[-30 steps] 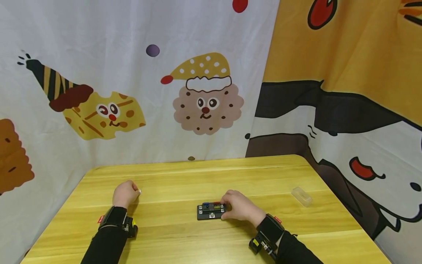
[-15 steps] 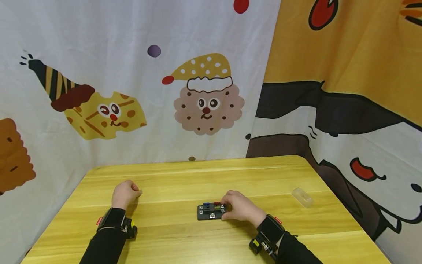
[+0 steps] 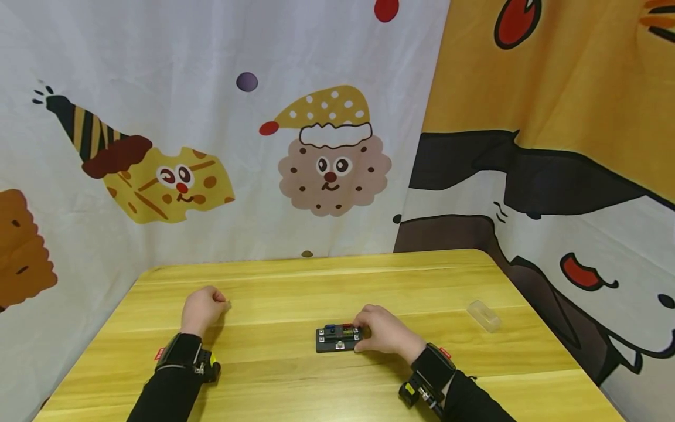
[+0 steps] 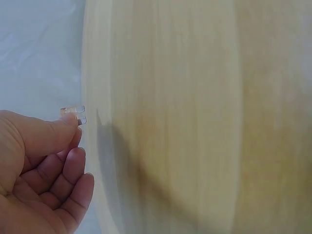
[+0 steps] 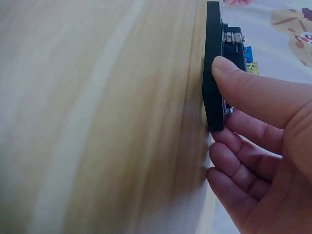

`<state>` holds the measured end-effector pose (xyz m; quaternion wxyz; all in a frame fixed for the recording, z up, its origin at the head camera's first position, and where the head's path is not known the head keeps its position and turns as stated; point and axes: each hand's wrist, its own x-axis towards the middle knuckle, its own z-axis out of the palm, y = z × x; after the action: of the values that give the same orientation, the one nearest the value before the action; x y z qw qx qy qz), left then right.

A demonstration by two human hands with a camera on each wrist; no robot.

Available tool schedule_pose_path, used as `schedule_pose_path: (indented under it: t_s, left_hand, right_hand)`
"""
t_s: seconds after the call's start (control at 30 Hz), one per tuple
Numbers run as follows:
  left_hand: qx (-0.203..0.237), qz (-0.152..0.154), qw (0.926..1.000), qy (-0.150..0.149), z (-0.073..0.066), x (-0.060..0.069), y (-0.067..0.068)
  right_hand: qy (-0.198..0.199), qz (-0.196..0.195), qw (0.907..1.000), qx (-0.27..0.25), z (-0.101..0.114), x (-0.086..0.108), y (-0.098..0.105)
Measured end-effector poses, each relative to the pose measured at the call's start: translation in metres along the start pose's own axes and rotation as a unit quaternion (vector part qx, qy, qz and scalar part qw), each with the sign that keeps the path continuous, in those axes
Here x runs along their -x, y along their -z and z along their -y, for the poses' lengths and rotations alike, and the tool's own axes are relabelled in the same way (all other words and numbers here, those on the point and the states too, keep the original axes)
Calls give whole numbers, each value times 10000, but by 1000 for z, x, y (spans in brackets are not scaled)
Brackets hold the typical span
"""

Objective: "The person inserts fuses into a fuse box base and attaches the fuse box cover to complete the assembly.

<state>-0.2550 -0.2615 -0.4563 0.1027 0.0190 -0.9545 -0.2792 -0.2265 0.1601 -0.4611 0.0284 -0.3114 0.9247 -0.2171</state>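
Note:
My left hand [image 3: 201, 309] is above the left part of the table, pinching a small clear blade fuse [image 4: 73, 110] between thumb and fingers. Two flat metal prongs of this fuse point away from the thumb in the left wrist view. Near the table's middle, my right hand [image 3: 387, 331] grips the right end of a black fuse block [image 3: 326, 347]. Blue, red and yellow fuses sit on top of the block, with metal screw terminals around them. In the right wrist view the thumb presses on the edge of the black base [image 5: 212, 39]; the fingers hide part of its far end.
A clear plastic box [image 3: 483, 316] lies on the wooden table [image 3: 285, 387] to the right of my right hand. Behind the table hangs a curtain [image 3: 211, 53] printed with cartoon figures.
The fuse in my left fingers has turned a little, and that hand has shifted slightly to the right. My right hand and the fuse block stay where they were.

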Motion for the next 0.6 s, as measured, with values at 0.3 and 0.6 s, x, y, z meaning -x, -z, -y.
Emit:
schedule_pose_path:
  t_s: [0.3,0.6]
  left_hand:
    - [86,-48,9994,-336,-19,2,-1]
    - [300,-73,9974,-655,-44,4,-9]
  right_hand:
    - [-61,-2,10000,11,0,0,-1]
    - [-22,-2,10000,8,-1,0,-1]
